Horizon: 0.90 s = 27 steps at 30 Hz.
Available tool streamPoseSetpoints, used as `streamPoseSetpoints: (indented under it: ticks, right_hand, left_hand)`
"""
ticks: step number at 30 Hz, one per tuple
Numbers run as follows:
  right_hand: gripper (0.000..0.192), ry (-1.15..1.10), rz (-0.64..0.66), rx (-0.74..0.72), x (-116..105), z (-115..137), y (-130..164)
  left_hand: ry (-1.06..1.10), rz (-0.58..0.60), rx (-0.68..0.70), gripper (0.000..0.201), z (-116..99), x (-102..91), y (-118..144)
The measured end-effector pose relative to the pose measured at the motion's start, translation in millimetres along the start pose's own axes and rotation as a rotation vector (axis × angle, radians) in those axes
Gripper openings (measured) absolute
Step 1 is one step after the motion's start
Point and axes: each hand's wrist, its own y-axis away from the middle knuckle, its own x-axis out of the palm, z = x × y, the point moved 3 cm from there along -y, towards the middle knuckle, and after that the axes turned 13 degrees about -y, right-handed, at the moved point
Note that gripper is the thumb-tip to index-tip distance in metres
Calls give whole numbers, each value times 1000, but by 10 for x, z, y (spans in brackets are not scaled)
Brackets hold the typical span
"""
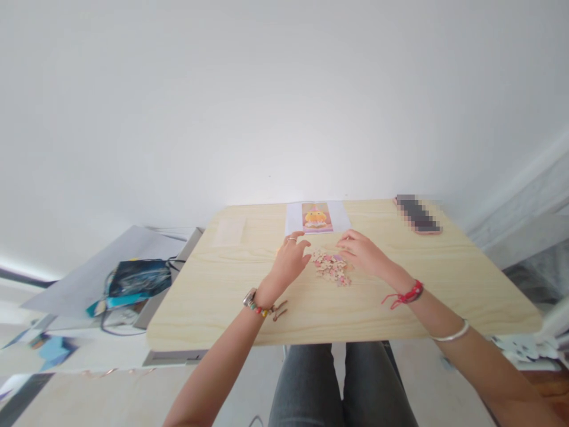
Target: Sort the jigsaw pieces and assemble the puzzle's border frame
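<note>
A small heap of pastel puzzle pieces [331, 268] lies in the middle of a light wooden table [213, 284]. My left hand [291, 258] rests just left of the heap, fingers curled toward it, a ring on one finger and a beaded bracelet on the wrist. My right hand [362, 252] sits at the heap's right edge, fingertips touching the pieces; whether it grips one is too small to tell. Beyond the heap lies a white sheet with a printed picture of a yellow figure [316, 217].
A phone [418, 214] lies at the table's far right corner. A pale card [229, 231] sits at the far left. Left of the table, a lower grey surface holds a dark blue bag [138, 279] and cables. A white wall stands behind the table.
</note>
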Motion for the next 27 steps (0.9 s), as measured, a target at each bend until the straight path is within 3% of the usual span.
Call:
streamPoseSetpoints:
  ticks: [4,12,18,22,27]
  right_hand:
    - [10,72,96,32,234,136,-214]
    - [13,84,219,61,450,33,-399]
    - [8,32,177,6,456,1,-410]
    - [12,-95,84,0,418,16,-415]
    - [15,-216,-48,111,319,46,-405]
  left_hand:
    - [-15,47,-50,19,42,83,82]
    - [-23,48,-58,7,-111,226,92]
    - [-15,22,-12,4,-109,254,82]
    - [4,-15,-23,7,-65,233,82]
    - [34,-169,-55,7,-69,120,79]
